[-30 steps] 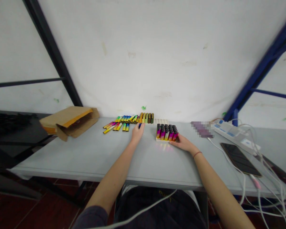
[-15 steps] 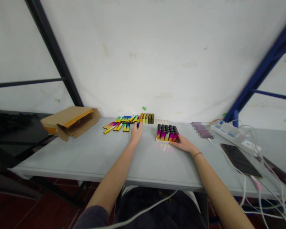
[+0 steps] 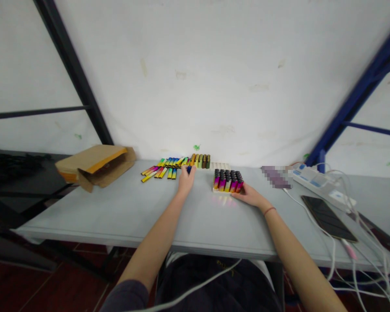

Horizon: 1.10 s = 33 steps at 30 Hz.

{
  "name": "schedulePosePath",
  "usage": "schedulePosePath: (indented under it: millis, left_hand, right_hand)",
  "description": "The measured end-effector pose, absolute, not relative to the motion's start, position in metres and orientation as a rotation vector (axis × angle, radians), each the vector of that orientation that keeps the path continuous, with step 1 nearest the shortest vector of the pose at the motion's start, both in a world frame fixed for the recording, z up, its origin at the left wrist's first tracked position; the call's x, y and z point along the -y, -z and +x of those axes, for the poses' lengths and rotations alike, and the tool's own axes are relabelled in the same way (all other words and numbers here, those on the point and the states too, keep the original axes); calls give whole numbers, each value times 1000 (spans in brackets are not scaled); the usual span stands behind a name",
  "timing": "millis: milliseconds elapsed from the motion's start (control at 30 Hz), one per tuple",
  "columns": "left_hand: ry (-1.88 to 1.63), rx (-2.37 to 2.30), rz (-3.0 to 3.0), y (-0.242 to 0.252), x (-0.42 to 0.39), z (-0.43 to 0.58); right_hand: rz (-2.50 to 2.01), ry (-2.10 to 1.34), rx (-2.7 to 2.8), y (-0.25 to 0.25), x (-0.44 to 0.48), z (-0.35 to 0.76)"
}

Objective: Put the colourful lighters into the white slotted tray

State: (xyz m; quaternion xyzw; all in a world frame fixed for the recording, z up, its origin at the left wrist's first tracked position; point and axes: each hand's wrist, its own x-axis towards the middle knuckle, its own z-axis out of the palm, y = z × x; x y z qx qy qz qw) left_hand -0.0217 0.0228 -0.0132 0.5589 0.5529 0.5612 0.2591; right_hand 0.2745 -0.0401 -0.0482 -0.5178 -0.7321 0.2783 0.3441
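Note:
My left hand (image 3: 186, 180) is closed around a small dark-blue-ended tube (image 3: 189, 169), mostly hidden by the fingers. Just beyond it lie several loose gradient-coloured tubes (image 3: 160, 172) in yellow, green, blue and magenta, with dark ends. My right hand (image 3: 251, 196) grips the right front corner of a white tray (image 3: 221, 192), thumb at its front edge. Upright in that tray stand rows of magenta-and-yellow tubes (image 3: 233, 185) with black tops. Behind my left hand stands another block of upright tubes (image 3: 200, 161), yellow to dark brown.
An empty-looking white tray (image 3: 221, 166) lies by the wall. An open brown cardboard box (image 3: 97, 167) rests on the left of the grey table (image 3: 117, 216). To the right are a phone (image 3: 328, 217), a blurred purple item (image 3: 277, 177), a power strip (image 3: 325, 186) and tangled white cables (image 3: 357, 221).
My left hand has shifted very slightly, with the dark-blue-ended tube still in it. My right hand and the filled tray have stayed in place.

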Motion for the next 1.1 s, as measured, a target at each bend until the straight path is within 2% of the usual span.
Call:
schedulePosePath:
  millis: [200, 333, 467, 767, 1100]
  left_hand:
    - [-1416, -1336, 1656, 16, -18, -12]
    - [-1429, -1280, 1995, 9, -16, -9]
    - [-1234, -1069, 2201, -1, -10, -9]
    - [-1037, -884, 2009, 0, 4, 2]
    - [-1050, -864, 2251, 12, -2, 3]
  right_hand:
    - [-1335, -712, 1888, 49, 39, 275]
    - [-1326, -726, 1886, 50, 40, 275]
    - [-1293, -732, 1886, 51, 39, 275]
    - [-1300, -721, 1889, 47, 42, 274]
    - [-1302, -727, 1881, 48, 40, 274]
